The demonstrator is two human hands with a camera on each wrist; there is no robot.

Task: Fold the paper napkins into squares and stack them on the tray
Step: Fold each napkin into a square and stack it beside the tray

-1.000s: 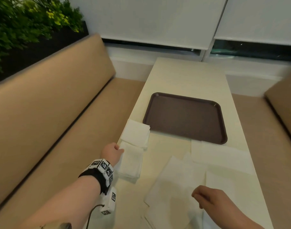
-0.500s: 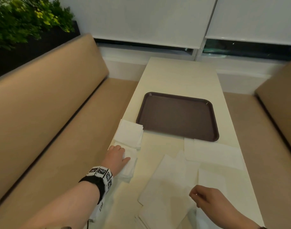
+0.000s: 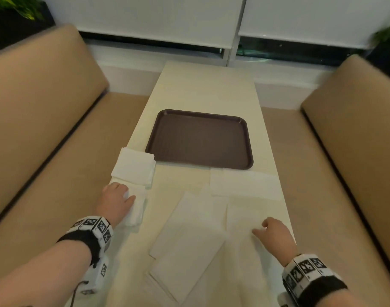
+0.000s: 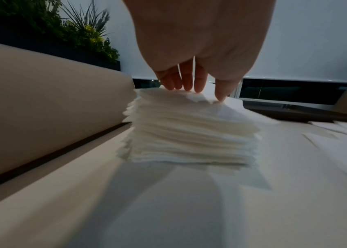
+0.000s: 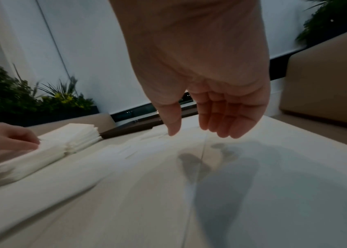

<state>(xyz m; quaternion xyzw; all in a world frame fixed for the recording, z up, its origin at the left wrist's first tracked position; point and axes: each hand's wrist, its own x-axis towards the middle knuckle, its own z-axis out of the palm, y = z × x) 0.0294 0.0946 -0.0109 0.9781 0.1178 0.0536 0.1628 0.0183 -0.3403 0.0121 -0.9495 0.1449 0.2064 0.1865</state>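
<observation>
A brown tray [image 3: 199, 138] lies bare in the middle of the cream table [image 3: 207, 89]. Two stacks of folded white napkins sit at the table's left edge: a far stack [image 3: 134, 167] beside the tray's near left corner, and a near stack [image 3: 137, 209] [image 4: 189, 130]. My left hand [image 3: 123, 191] [image 4: 198, 94] rests on the near stack, its fingertips [image 4: 187, 85] and thumb touching the top sheet. My right hand [image 3: 259, 228] [image 5: 196, 132] hovers with relaxed fingers just above the unfolded napkins [image 3: 189, 235] [image 5: 126, 167], holding nothing.
More flat napkins [image 3: 245, 185] lie in front of the tray's near edge. Tan bench seats [image 3: 45, 107] run along both sides of the narrow table. A window sill and blinds [image 3: 158, 18] close the far end, and plants [image 3: 14, 7] stand behind the left bench.
My left hand has slid from the near stack's left edge onto its top. The right hand stays over the loose napkins, fingers looser. The head view has swung right and centred on the table.
</observation>
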